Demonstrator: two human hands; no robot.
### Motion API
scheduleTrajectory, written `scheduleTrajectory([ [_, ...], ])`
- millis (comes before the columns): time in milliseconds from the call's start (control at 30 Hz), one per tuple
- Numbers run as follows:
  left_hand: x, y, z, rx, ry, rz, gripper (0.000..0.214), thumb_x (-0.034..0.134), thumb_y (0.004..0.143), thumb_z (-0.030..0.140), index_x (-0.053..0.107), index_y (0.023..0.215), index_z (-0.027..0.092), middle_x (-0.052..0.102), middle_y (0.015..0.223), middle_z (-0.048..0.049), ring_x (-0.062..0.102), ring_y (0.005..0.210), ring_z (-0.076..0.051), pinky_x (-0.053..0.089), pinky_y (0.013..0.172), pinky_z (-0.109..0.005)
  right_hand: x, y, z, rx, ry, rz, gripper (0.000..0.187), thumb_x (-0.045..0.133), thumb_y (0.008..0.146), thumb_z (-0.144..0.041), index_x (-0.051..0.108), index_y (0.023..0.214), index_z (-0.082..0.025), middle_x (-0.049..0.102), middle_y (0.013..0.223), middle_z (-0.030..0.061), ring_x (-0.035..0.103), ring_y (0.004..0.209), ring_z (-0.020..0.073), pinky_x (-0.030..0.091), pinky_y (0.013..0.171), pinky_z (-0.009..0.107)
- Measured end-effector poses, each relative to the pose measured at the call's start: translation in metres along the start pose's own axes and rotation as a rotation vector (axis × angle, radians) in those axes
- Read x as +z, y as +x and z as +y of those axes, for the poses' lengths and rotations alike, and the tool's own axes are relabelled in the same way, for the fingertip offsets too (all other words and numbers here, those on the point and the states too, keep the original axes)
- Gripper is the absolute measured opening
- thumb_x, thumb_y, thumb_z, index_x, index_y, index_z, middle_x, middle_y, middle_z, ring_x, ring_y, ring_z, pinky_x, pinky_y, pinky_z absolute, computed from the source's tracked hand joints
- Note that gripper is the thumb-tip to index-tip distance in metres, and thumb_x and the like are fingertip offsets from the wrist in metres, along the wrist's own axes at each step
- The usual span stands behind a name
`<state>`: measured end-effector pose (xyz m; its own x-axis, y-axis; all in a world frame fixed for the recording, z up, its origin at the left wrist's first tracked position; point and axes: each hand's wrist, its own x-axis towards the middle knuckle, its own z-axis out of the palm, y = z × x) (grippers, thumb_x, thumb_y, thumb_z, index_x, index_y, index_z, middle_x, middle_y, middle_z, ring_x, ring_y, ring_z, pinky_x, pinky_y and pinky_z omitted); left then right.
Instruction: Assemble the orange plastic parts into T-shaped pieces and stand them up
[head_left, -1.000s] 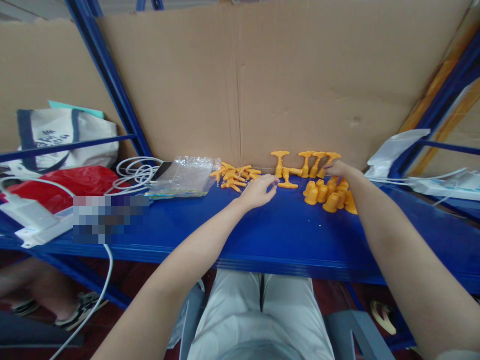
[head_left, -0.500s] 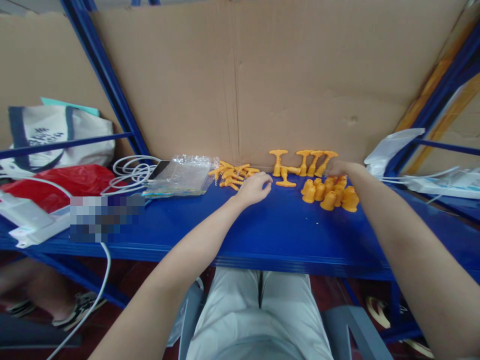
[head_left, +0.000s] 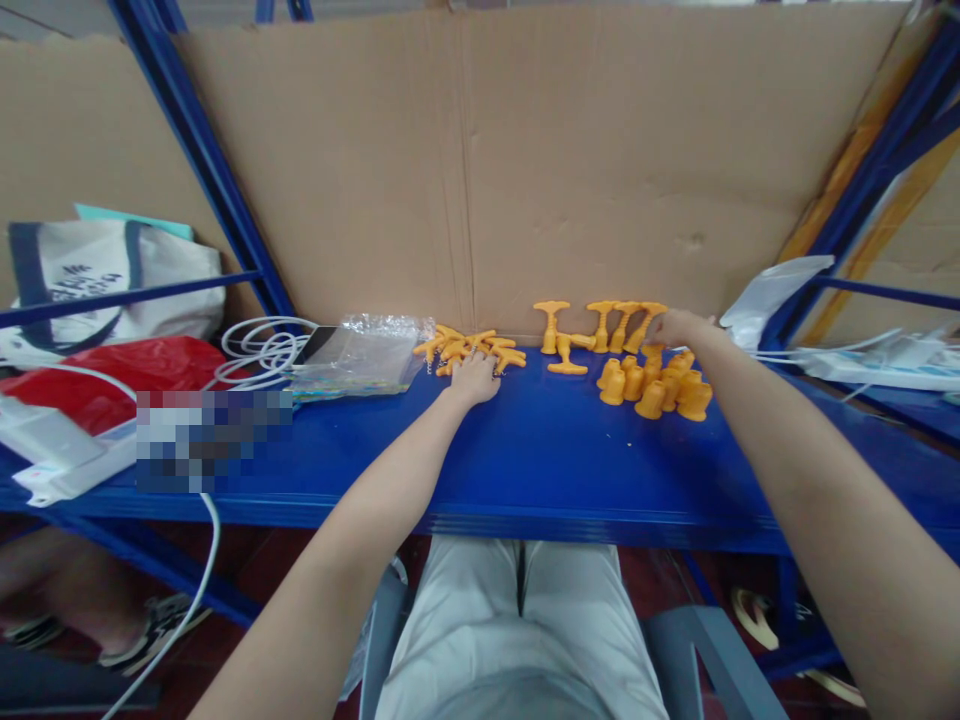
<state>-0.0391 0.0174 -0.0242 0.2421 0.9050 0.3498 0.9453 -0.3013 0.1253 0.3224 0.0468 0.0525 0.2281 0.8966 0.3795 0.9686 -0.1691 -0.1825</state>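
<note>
My left hand rests palm down at the near edge of a loose pile of orange T-shaped pieces with small chains, its fingers reaching apart among them. On the right, the fingers of my right hand are closed at the rightmost standing orange T-handle, partly covering it. More T-handles stand upright to its left, and another T-handle lies flat in front of them. Just below my right hand is a cluster of orange bell-shaped cups.
Clear plastic bags lie left of the pile, beside a coiled white cable. A red bag and a white power strip are at far left. A cardboard wall closes the back of the blue table.
My left hand has moved left and down onto the pile of T-shaped pieces. My right hand has shifted slightly left and up, and the rightmost standing T-handle is now more upright.
</note>
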Motion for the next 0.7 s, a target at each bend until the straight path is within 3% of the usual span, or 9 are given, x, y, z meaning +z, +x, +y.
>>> scheduleTrajectory([
  [67, -0.002, 0.001, 0.000, -0.004, 0.017, 0.007, 0.031, 0.058, 0.085, 0.021, 0.067, 0.115, 0.021, 0.064, 0.132, -0.0158, 0.057, 0.127, -0.035, 0.045, 0.105, -0.058, -0.012, -0.010, -0.010, 0.096, -0.026, -0.050, 0.019, 0.078, 0.078, -0.029, 0.074, 0.087, -0.013, 0.072, 0.103, 0.0214, 0.065, 0.111, 0.0371, 0.042, 0.101, 0.057],
  [200, -0.008, -0.001, 0.002, -0.029, 0.012, 0.021, 0.021, 0.054, 0.088, 0.019, 0.071, 0.100, 0.020, 0.067, 0.126, -0.0147, 0.060, 0.123, -0.034, 0.048, 0.102, -0.056, -0.022, -0.034, -0.031, 0.109, 0.146, 0.142, 0.035, 0.062, 0.089, -0.042, 0.071, 0.106, -0.013, 0.069, 0.111, 0.0229, 0.064, 0.112, 0.0359, 0.049, 0.094, 0.047],
  [333, -0.013, -0.002, 0.007, -0.035, -0.002, 0.040, 0.018, 0.055, 0.089, 0.020, 0.072, 0.095, 0.019, 0.067, 0.125, -0.0149, 0.060, 0.123, -0.034, 0.048, 0.101, -0.055, -0.014, -0.058, -0.048, 0.014, 0.332, 0.309, 0.037, 0.054, 0.092, -0.043, 0.067, 0.111, -0.014, 0.070, 0.107, 0.0205, 0.064, 0.108, 0.0333, 0.050, 0.091, 0.043],
  [567, -0.008, 0.004, 0.008, 0.028, -0.038, 0.163, 0.020, 0.054, 0.090, 0.027, 0.072, 0.085, 0.019, 0.075, 0.108, -0.0114, 0.066, 0.108, -0.031, 0.051, 0.094, -0.047, 0.003, -0.079, -0.062, -0.260, 0.365, 0.224, 0.026, 0.055, 0.087, -0.037, 0.065, 0.101, -0.017, 0.072, 0.098, 0.0141, 0.065, 0.095, 0.0292, 0.049, 0.084, 0.039],
  [700, -0.009, 0.006, 0.008, 0.058, -0.112, 0.243, 0.018, 0.059, 0.086, 0.027, 0.070, 0.075, 0.019, 0.077, 0.094, -0.0097, 0.069, 0.099, -0.030, 0.052, 0.088, -0.042, 0.009, -0.087, -0.073, -0.433, 0.277, 0.128, 0.022, 0.056, 0.087, -0.036, 0.065, 0.096, -0.018, 0.072, 0.095, 0.0124, 0.066, 0.092, 0.0279, 0.046, 0.092, 0.043],
])
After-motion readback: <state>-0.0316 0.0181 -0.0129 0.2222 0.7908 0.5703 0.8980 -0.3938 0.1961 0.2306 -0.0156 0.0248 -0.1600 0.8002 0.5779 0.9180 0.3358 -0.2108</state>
